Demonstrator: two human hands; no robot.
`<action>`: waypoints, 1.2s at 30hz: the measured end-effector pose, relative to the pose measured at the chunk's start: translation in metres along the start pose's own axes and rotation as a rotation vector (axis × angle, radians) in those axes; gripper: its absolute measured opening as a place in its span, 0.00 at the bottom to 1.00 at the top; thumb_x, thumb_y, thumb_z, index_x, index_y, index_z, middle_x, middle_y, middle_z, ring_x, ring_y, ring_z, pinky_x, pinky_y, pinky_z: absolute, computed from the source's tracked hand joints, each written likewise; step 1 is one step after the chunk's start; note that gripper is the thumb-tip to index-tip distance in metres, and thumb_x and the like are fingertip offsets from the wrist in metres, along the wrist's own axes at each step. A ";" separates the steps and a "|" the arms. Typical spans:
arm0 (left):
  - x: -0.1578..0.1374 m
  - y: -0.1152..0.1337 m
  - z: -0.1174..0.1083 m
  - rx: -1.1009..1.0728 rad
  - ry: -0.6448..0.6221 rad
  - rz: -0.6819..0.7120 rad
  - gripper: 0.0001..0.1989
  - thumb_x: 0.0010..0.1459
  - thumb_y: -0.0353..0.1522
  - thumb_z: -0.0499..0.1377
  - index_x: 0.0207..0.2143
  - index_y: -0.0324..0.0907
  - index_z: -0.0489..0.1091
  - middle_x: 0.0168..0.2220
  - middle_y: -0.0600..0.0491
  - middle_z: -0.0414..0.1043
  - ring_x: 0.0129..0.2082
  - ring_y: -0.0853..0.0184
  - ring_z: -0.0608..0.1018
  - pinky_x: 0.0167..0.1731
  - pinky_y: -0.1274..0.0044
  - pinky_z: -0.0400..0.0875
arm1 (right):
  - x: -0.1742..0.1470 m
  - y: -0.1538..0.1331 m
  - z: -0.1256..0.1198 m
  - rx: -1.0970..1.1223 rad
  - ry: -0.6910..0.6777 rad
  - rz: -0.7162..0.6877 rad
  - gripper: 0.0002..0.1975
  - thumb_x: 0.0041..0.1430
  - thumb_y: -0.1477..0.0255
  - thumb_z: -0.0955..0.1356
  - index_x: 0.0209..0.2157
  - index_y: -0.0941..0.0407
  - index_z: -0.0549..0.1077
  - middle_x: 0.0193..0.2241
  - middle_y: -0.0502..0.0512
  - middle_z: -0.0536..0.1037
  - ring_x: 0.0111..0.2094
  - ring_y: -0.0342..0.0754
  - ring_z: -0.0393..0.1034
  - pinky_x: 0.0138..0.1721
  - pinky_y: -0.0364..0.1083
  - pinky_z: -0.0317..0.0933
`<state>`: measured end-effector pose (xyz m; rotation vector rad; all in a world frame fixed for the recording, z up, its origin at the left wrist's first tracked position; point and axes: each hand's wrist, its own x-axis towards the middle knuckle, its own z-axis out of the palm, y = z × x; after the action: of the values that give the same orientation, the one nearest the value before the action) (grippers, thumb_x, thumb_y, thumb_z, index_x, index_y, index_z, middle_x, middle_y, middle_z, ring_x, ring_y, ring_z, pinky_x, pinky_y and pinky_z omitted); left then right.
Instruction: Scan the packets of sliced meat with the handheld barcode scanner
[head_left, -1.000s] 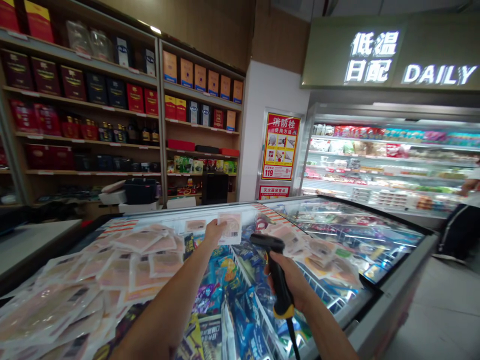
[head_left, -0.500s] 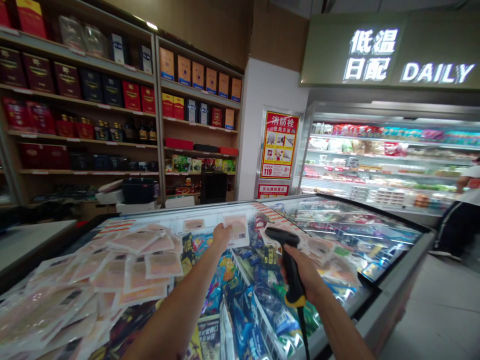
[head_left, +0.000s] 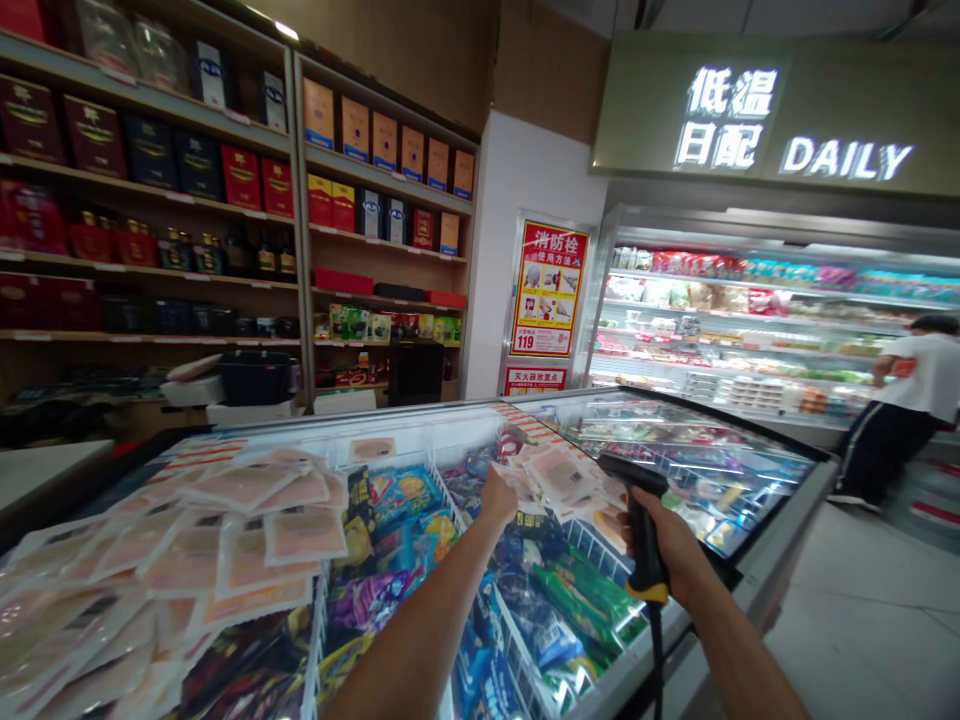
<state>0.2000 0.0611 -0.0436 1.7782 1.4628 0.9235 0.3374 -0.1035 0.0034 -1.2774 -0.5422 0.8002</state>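
Note:
My right hand [head_left: 664,535] is wrapped around a black and yellow barcode scanner [head_left: 643,530], its head pointing left and its cable hanging down. My left hand [head_left: 499,497] reaches over the freezer, fingers closed at the edge of a flat clear packet [head_left: 523,487] with pale pink contents. That packet meets a small pile of similar packets [head_left: 559,475] to its right, near the scanner head; the fingertips are partly hidden. A larger spread of the same packets [head_left: 225,535] lies on the left part of the freezer.
The chest freezer [head_left: 780,500] holds bagged goods between white wire dividers [head_left: 517,630]. Shelves with boxes and bottles [head_left: 296,230] stand behind on the left. A lit chiller [head_left: 705,340] is at the back right, with a person [head_left: 900,400] in front of it.
My left hand has carried the packet rightward, from the freezer's middle to the small pile. My right hand and scanner have shifted right in view. The person at right shows more fully.

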 end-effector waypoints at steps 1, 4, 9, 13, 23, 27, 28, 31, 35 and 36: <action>-0.001 0.000 -0.001 0.035 -0.003 0.027 0.20 0.42 0.22 0.50 0.42 0.34 0.61 0.39 0.46 0.69 0.39 0.64 0.71 0.37 0.77 0.63 | 0.001 0.001 -0.001 0.001 0.004 -0.001 0.12 0.43 0.64 0.66 0.27 0.59 0.65 0.15 0.48 0.70 0.13 0.39 0.61 0.11 0.39 0.57; -0.001 -0.003 -0.006 0.160 0.009 0.085 0.22 0.40 0.23 0.53 0.43 0.31 0.60 0.46 0.40 0.63 0.48 0.59 0.63 0.47 0.73 0.55 | 0.001 0.003 0.002 -0.003 -0.008 0.003 0.12 0.43 0.64 0.66 0.26 0.59 0.64 0.15 0.48 0.69 0.13 0.40 0.61 0.11 0.39 0.57; 0.017 -0.022 -0.037 0.342 0.057 0.112 0.29 0.42 0.27 0.53 0.50 0.36 0.53 0.54 0.42 0.51 0.54 0.58 0.54 0.49 0.70 0.51 | 0.001 0.006 0.012 -0.005 -0.048 0.018 0.14 0.42 0.63 0.66 0.28 0.59 0.65 0.16 0.49 0.70 0.13 0.39 0.61 0.11 0.39 0.56; 0.046 -0.050 -0.094 0.569 0.164 0.050 0.30 0.46 0.32 0.51 0.53 0.38 0.48 0.57 0.42 0.43 0.55 0.54 0.49 0.48 0.64 0.51 | -0.001 0.006 0.020 -0.018 -0.049 0.026 0.14 0.42 0.64 0.66 0.28 0.59 0.65 0.16 0.49 0.70 0.13 0.39 0.61 0.11 0.38 0.56; 0.087 -0.106 -0.157 0.800 0.008 -0.073 0.27 0.51 0.39 0.44 0.52 0.38 0.52 0.56 0.43 0.49 0.55 0.54 0.50 0.47 0.57 0.46 | -0.001 0.011 0.038 -0.057 -0.087 0.037 0.13 0.44 0.64 0.65 0.29 0.59 0.64 0.15 0.48 0.69 0.12 0.39 0.60 0.11 0.39 0.55; 0.068 -0.095 -0.145 0.816 0.021 0.026 0.22 0.51 0.39 0.44 0.46 0.40 0.61 0.50 0.43 0.59 0.50 0.53 0.59 0.44 0.56 0.49 | -0.001 0.012 0.043 -0.046 -0.120 0.023 0.13 0.44 0.64 0.65 0.29 0.59 0.65 0.15 0.48 0.69 0.13 0.39 0.61 0.11 0.39 0.55; 0.062 -0.091 -0.141 0.812 0.017 0.055 0.21 0.51 0.39 0.44 0.44 0.40 0.63 0.48 0.42 0.62 0.48 0.53 0.61 0.43 0.56 0.49 | -0.002 0.012 0.046 -0.040 -0.130 0.022 0.13 0.44 0.64 0.65 0.29 0.59 0.65 0.16 0.48 0.69 0.13 0.39 0.61 0.11 0.39 0.55; 0.042 -0.079 -0.128 0.807 0.026 0.180 0.18 0.51 0.38 0.45 0.38 0.38 0.66 0.41 0.43 0.68 0.44 0.54 0.66 0.44 0.55 0.46 | -0.006 0.013 0.055 -0.031 -0.170 0.027 0.13 0.44 0.63 0.65 0.29 0.58 0.65 0.16 0.48 0.69 0.13 0.40 0.61 0.11 0.39 0.55; 0.028 -0.074 -0.123 0.780 0.132 0.207 0.16 0.47 0.37 0.49 0.38 0.40 0.65 0.40 0.44 0.68 0.44 0.56 0.66 0.44 0.60 0.50 | -0.019 0.015 0.068 -0.053 -0.221 0.032 0.13 0.44 0.63 0.65 0.28 0.59 0.64 0.16 0.49 0.69 0.12 0.39 0.60 0.10 0.39 0.55; 0.027 -0.074 -0.124 0.759 0.137 0.152 0.19 0.45 0.38 0.51 0.40 0.39 0.63 0.41 0.43 0.67 0.44 0.54 0.66 0.43 0.62 0.53 | -0.023 0.016 0.070 -0.058 -0.236 0.034 0.13 0.45 0.63 0.64 0.28 0.59 0.64 0.15 0.48 0.68 0.12 0.39 0.60 0.10 0.39 0.54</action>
<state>0.0601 0.1062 -0.0352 2.4227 1.9561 0.5963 0.2671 -0.0759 0.0054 -1.2551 -0.7394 0.9767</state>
